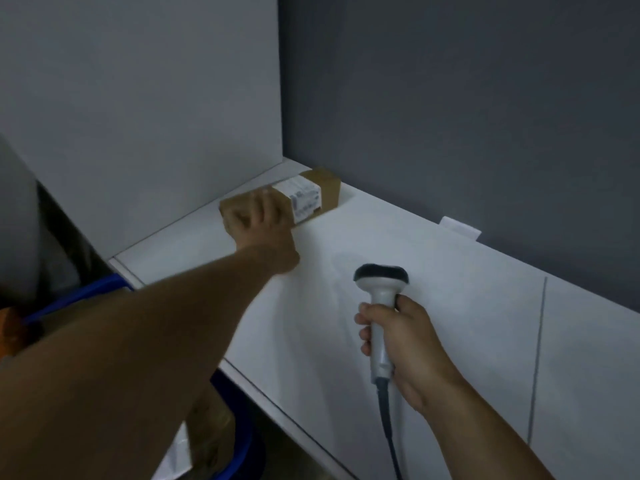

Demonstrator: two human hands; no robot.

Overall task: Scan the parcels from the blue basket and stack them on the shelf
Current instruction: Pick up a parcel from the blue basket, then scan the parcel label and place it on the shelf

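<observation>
My left hand has its fingers curled over the near end of the box, which sits on the shelf, lengthwise along the side wall toward the back corner. My right hand is wrapped round the scanner, well apart.

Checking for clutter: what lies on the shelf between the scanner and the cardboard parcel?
Head view: only bare white shelf lies between scanner and parcel; the left hand holds the parcel's near end.
</observation>
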